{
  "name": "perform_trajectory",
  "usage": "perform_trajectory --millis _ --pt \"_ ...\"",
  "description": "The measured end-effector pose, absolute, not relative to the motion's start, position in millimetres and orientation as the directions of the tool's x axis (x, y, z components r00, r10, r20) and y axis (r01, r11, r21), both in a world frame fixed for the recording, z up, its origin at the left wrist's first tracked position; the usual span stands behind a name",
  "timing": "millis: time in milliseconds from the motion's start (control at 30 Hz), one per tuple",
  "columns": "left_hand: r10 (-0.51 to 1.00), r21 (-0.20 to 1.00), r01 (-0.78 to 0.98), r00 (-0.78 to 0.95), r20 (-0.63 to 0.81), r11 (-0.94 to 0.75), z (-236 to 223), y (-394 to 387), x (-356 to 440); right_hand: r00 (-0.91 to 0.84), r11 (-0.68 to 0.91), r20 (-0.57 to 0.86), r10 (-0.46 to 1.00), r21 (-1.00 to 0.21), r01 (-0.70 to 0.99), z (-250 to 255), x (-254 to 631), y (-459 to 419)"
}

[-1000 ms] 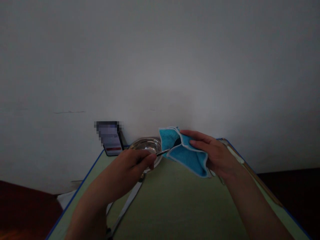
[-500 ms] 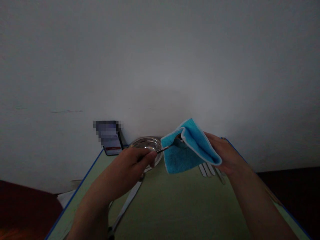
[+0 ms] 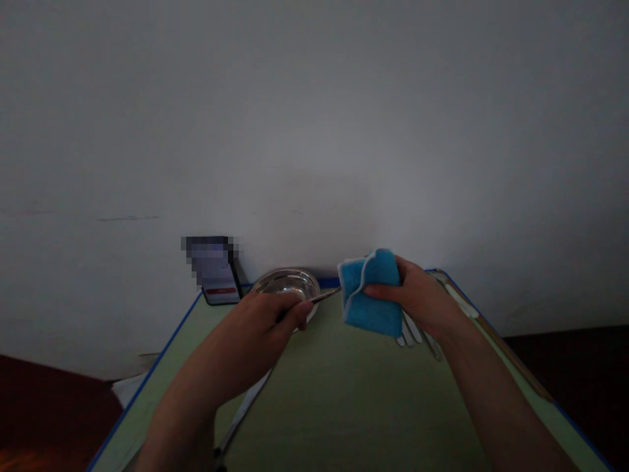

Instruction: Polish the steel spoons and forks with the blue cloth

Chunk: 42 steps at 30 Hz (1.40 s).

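Observation:
My left hand [image 3: 275,318] is closed around the thin metal handle of a spoon [image 3: 326,296], held above the table and pointing right. Its head is hidden inside a folded blue cloth [image 3: 374,311] with white edging. My right hand [image 3: 417,292] grips the cloth, thumb on the near side, wrapped about the spoon's head. Behind my left hand stands a shiny metal bowl [image 3: 289,278], partly covered by that hand. A long table knife [image 3: 246,408] lies beside my left forearm. Under the cloth, several pieces of metal cutlery [image 3: 410,335] lie on the table.
The green table [image 3: 344,400] has a blue edge and meets a pale wall [image 3: 314,144]. A phone [image 3: 219,278] leans against the wall at the back left. Another pale piece of cutlery [image 3: 462,301] lies along the right edge, behind my right wrist.
My right hand has folded the cloth over the spoon's head, which showed on the spread cloth before. The right thumb now presses on the near side. My left hand has barely moved.

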<state>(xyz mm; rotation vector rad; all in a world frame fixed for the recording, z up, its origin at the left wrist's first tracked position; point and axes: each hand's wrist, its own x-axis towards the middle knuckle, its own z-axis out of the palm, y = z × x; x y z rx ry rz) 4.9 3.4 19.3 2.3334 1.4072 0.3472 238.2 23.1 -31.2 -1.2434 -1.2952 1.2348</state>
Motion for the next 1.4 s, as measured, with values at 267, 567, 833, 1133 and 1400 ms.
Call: perform_trajectory --millis 267,567,833,1133,1400 --pt "0.882 0.458 0.780 0.472 0.016 -0.426 19.0 4.5 4.1 -0.095 -0.027 0.002 0.995 -0.952 -0.305 -24.6 229.7 20.8" --pt "0.880 0.467 0.778 0.475 0.001 -0.420 20.6 2.6 5.1 -0.209 -0.185 -0.121 0.970 -0.929 -0.321 -29.6 234.1 17.5" --pt "0.872 0.456 0.772 0.489 0.017 -0.442 20.5 1.2 11.2 -0.235 -0.126 -0.072 0.969 -0.966 -0.224 -26.4 225.3 15.5" --pt "0.877 0.462 0.774 0.481 0.017 -0.433 21.4 1.7 11.1 -0.171 -0.150 -0.116 0.978 -0.969 -0.197 -28.9 226.5 17.4" --pt "0.888 0.462 0.783 0.460 0.020 -0.416 20.3 4.3 5.8 -0.246 -0.211 -0.099 0.964 -0.848 -0.486 -24.6 229.5 22.0"
